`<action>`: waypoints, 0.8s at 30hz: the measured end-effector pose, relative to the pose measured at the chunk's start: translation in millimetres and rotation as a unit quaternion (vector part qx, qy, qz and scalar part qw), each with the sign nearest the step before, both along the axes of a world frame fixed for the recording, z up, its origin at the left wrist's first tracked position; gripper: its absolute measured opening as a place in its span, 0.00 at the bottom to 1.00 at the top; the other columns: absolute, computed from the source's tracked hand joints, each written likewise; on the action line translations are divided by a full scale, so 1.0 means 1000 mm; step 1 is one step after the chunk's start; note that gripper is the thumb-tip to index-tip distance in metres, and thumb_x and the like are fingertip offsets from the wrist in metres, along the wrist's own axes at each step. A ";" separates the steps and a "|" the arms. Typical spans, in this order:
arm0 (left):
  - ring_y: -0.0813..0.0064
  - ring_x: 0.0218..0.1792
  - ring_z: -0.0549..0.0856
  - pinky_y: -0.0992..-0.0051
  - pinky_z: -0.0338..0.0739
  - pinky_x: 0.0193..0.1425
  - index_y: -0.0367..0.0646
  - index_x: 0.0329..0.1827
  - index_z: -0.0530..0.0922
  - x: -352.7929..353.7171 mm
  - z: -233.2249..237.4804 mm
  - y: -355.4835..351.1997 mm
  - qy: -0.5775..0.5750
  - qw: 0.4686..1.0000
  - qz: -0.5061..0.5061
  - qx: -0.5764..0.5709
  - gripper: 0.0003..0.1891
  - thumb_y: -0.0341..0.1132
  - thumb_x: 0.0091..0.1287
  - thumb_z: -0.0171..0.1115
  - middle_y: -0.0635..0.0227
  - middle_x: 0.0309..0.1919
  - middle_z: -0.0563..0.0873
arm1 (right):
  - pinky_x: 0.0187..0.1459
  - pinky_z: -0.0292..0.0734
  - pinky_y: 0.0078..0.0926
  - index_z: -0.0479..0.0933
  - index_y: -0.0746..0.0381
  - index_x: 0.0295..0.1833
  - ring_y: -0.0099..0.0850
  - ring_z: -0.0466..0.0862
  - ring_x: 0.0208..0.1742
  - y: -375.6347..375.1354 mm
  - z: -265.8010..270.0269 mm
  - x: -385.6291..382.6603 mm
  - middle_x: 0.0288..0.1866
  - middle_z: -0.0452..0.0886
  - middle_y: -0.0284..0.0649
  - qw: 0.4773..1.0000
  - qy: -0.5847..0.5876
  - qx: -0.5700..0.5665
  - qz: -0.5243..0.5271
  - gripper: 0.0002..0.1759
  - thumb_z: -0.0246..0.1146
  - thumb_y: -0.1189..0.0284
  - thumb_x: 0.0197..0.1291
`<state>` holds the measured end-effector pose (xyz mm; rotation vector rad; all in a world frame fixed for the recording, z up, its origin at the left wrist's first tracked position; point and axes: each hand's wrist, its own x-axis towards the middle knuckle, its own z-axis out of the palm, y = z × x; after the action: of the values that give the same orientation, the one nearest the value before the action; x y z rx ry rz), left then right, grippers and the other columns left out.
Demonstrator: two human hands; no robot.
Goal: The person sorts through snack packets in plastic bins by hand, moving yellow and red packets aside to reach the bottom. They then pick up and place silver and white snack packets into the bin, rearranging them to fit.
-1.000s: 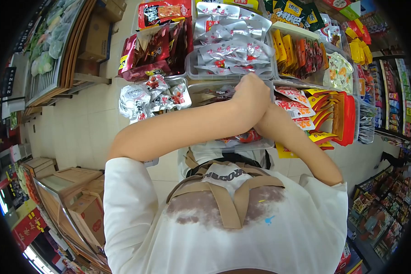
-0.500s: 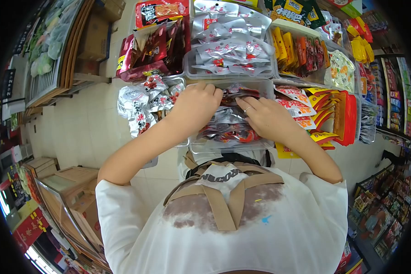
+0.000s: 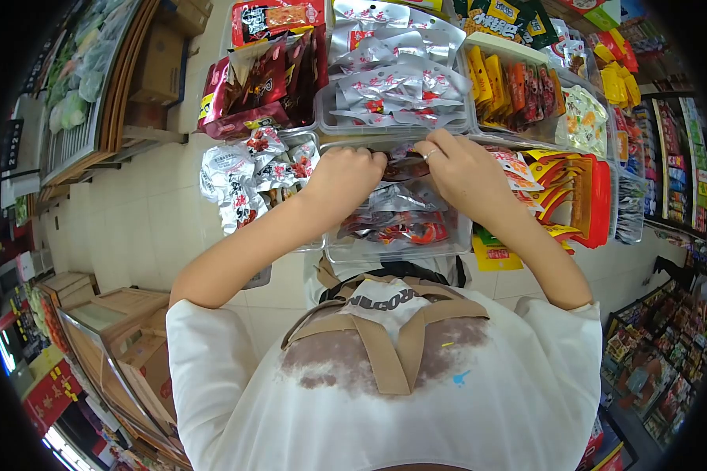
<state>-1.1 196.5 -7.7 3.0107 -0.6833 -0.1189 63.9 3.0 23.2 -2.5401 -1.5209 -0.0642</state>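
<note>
Both my hands are over a clear plastic bin [image 3: 401, 253] of snack packets standing in front of me. My left hand [image 3: 344, 179] is closed, its fingertips at the left end of a dark, shiny snack packet [image 3: 405, 166] in the back of the bin. My right hand [image 3: 465, 169], with a ring on one finger, pinches the right end of that packet. Part of the packet is hidden by my fingers. Closer to me in the same bin lie silver and red packets [image 3: 404, 229].
Behind is a bin of silver pouches [image 3: 401, 86]. Left stand dark red packets [image 3: 271, 82] and white-silver pouches [image 3: 232, 184]; right, yellow packets [image 3: 558, 184] beside a red box [image 3: 597, 202]. A vegetable shelf [image 3: 75, 102] stands far left, wooden crates [image 3: 122, 330] below it.
My right hand has moved up and slightly right, its fingers now nearer the bin's back edge. My left hand has shifted only slightly, and the packet between them sits a little differently.
</note>
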 end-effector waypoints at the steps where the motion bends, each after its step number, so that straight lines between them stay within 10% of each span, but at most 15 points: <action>1: 0.67 0.28 0.85 0.72 0.79 0.31 0.40 0.34 0.76 0.000 -0.001 -0.002 -0.005 1.000 -0.002 -0.005 0.07 0.28 0.51 0.57 0.64 0.26 0.82 | 0.38 0.75 0.28 0.73 0.67 0.46 0.33 0.78 0.37 0.000 -0.002 -0.001 0.37 0.72 0.38 1.000 0.001 0.000 0.003 0.18 0.57 0.78 0.45; 24: 0.69 0.38 0.78 0.71 0.72 0.36 0.43 0.39 0.70 -0.014 -0.003 0.003 -0.019 0.997 -0.034 -0.060 0.14 0.29 0.47 0.59 0.67 0.31 0.75 | 0.40 0.74 0.32 0.69 0.68 0.49 0.35 0.80 0.38 0.004 -0.004 0.004 0.32 0.79 0.39 0.991 0.036 -0.127 0.023 0.18 0.56 0.76 0.50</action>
<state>-15.5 199.7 -10.4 2.8826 -0.7668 -0.0235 67.5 6.6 18.8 -2.6627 -1.6520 0.2394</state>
